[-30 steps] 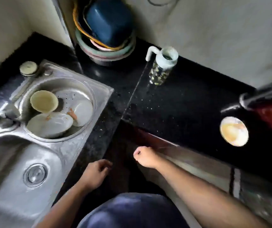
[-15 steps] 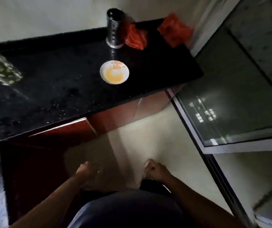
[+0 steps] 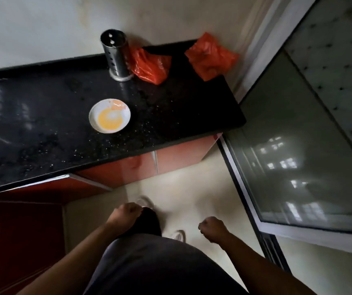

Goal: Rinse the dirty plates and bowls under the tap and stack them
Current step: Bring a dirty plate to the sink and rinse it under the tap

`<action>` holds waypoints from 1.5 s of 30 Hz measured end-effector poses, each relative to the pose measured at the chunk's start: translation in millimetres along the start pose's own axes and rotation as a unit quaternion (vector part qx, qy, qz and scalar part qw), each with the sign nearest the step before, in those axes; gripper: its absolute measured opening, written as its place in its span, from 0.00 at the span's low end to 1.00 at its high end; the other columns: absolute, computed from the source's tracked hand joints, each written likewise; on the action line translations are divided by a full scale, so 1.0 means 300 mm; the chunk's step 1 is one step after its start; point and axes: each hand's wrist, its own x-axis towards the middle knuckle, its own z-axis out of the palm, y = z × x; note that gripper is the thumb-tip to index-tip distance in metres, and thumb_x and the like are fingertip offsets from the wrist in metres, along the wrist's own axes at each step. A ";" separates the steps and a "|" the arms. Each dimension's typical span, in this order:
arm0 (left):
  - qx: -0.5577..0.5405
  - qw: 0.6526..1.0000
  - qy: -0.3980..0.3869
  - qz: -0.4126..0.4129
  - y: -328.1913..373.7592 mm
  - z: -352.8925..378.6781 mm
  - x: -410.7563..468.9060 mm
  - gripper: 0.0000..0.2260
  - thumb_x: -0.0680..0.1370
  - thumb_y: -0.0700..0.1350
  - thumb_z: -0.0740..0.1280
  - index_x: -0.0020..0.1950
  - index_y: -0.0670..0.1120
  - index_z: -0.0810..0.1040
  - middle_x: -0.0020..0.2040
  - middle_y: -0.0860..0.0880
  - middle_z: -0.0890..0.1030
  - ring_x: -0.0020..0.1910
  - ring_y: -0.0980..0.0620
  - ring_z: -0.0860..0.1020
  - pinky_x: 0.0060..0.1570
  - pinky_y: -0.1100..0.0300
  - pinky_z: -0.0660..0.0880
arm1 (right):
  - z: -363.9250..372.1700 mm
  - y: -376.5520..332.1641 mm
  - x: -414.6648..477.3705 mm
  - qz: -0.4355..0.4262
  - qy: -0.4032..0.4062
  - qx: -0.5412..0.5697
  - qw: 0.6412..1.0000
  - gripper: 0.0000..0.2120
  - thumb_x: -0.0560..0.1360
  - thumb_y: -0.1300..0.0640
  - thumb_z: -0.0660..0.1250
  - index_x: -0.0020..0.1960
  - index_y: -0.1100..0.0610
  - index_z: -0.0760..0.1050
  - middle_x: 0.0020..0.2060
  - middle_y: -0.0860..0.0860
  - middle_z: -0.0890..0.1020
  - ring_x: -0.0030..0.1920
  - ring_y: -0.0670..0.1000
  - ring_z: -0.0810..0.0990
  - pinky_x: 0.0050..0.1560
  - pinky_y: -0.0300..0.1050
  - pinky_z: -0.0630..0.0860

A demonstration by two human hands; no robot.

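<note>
A small white bowl (image 3: 109, 116) smeared with yellow and orange residue sits alone on the black speckled counter (image 3: 43, 133). My left hand (image 3: 126, 216) hangs low over the floor with its fingers curled into a loose fist, holding nothing. To its right my right hand (image 3: 212, 228) is also a closed fist and holds nothing. Both hands are well below and in front of the counter's edge, far from the bowl. The sink and the other dishes are out of view.
A perforated steel utensil holder (image 3: 116, 55) stands at the back of the counter beside two orange plastic bags (image 3: 149, 66) (image 3: 211, 56). Red cabinet fronts (image 3: 141, 165) run under the counter. A glass sliding door (image 3: 298, 158) bounds the right side.
The view has swung from the sink to the right end of the counter and come closer to the dirty bowl. Both hands stayed low and closed, shifting rightward in the view.
</note>
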 end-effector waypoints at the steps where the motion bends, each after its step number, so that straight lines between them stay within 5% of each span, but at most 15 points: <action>1: -0.016 1.000 0.021 -0.006 0.006 -0.026 0.012 0.08 0.81 0.44 0.67 0.54 0.52 0.86 0.50 0.53 0.86 0.50 0.52 0.82 0.51 0.60 0.75 | -0.046 -0.058 0.026 -0.012 -0.004 0.009 1.000 0.05 0.80 0.55 0.62 0.49 0.54 0.76 0.48 0.56 0.82 0.47 0.54 0.77 0.57 0.49 0.79; 6: -0.181 0.975 0.128 -0.016 0.014 -0.202 0.130 0.13 0.81 0.40 0.65 0.46 0.58 0.82 0.40 0.60 0.88 0.40 0.59 0.85 0.37 0.63 0.79 | -0.235 -0.441 0.140 -0.115 0.000 0.037 0.993 0.12 0.76 0.57 0.63 0.47 0.64 0.82 0.45 0.62 0.86 0.40 0.54 0.80 0.41 0.46 0.74; 10: -0.327 0.917 0.224 -0.040 0.088 -0.399 0.252 0.12 0.83 0.39 0.63 0.49 0.53 0.83 0.45 0.51 0.88 0.42 0.51 0.87 0.38 0.48 0.84 | -0.373 -0.763 0.159 -0.173 -0.009 0.077 0.982 0.08 0.78 0.58 0.63 0.45 0.53 0.80 0.41 0.53 0.87 0.36 0.50 0.83 0.36 0.41 0.75; 13: -0.365 0.876 0.301 -0.092 0.141 -0.546 0.352 0.08 0.81 0.42 0.65 0.50 0.51 0.83 0.45 0.48 0.87 0.39 0.48 0.87 0.35 0.46 0.86 | -0.447 -0.975 0.183 -0.202 -0.038 0.098 0.974 0.08 0.79 0.61 0.62 0.51 0.53 0.79 0.42 0.51 0.84 0.36 0.49 0.81 0.32 0.38 0.75; 17: -0.449 0.827 0.286 -0.182 0.189 -0.663 0.481 0.11 0.82 0.45 0.62 0.61 0.42 0.78 0.52 0.39 0.83 0.42 0.43 0.87 0.33 0.43 0.86 | -0.505 -1.225 0.218 -0.241 -0.065 0.066 0.966 0.19 0.81 0.59 0.61 0.72 0.55 0.72 0.56 0.56 0.83 0.47 0.54 0.84 0.38 0.40 0.78; 21: -0.471 0.811 0.285 -0.197 0.247 -0.698 0.545 0.10 0.82 0.46 0.66 0.61 0.45 0.73 0.58 0.39 0.79 0.43 0.39 0.86 0.30 0.45 0.84 | -0.515 -1.400 0.271 -0.233 -0.085 0.050 0.968 0.27 0.82 0.59 0.60 0.80 0.54 0.63 0.71 0.53 0.76 0.64 0.57 0.81 0.55 0.51 0.82; 29: -0.528 0.747 0.335 -0.227 0.362 -0.638 0.502 0.09 0.78 0.42 0.72 0.57 0.45 0.76 0.51 0.45 0.80 0.32 0.48 0.86 0.26 0.53 0.83 | -0.513 -1.510 0.335 -0.272 -0.073 -0.031 0.959 0.20 0.76 0.59 0.59 0.65 0.52 0.79 0.52 0.52 0.86 0.52 0.55 0.85 0.40 0.45 0.84; 34: -0.578 0.688 0.384 -0.213 0.367 -0.550 0.389 0.04 0.79 0.40 0.70 0.51 0.48 0.77 0.52 0.45 0.82 0.31 0.54 0.86 0.27 0.56 0.83 | -0.511 -1.510 0.307 -0.346 -0.052 -0.064 0.935 0.11 0.78 0.58 0.64 0.60 0.54 0.78 0.45 0.49 0.85 0.42 0.50 0.86 0.33 0.41 0.81; 38: -0.612 0.626 0.433 -0.213 0.334 -0.486 0.246 0.06 0.80 0.39 0.65 0.55 0.46 0.78 0.49 0.42 0.85 0.34 0.47 0.87 0.33 0.50 0.84 | -0.425 -1.495 0.229 -0.409 -0.079 -0.101 0.904 0.04 0.79 0.55 0.68 0.52 0.53 0.76 0.41 0.46 0.82 0.31 0.41 0.83 0.33 0.46 0.84; 41: -0.644 0.581 0.451 -0.211 0.269 -0.452 0.129 0.06 0.81 0.38 0.64 0.56 0.46 0.78 0.48 0.41 0.86 0.35 0.43 0.87 0.35 0.46 0.85 | -0.318 -1.488 0.139 -0.421 -0.108 -0.115 0.893 0.07 0.78 0.53 0.69 0.51 0.56 0.76 0.41 0.50 0.83 0.35 0.48 0.83 0.42 0.55 0.85; 45: -0.645 0.545 0.491 -0.214 0.103 -0.416 -0.030 0.04 0.82 0.39 0.63 0.53 0.44 0.77 0.44 0.41 0.84 0.30 0.51 0.85 0.30 0.54 0.82 | -0.105 -1.510 0.005 -0.453 -0.129 -0.173 0.865 0.10 0.77 0.50 0.71 0.47 0.56 0.74 0.40 0.49 0.81 0.42 0.55 0.82 0.42 0.49 0.78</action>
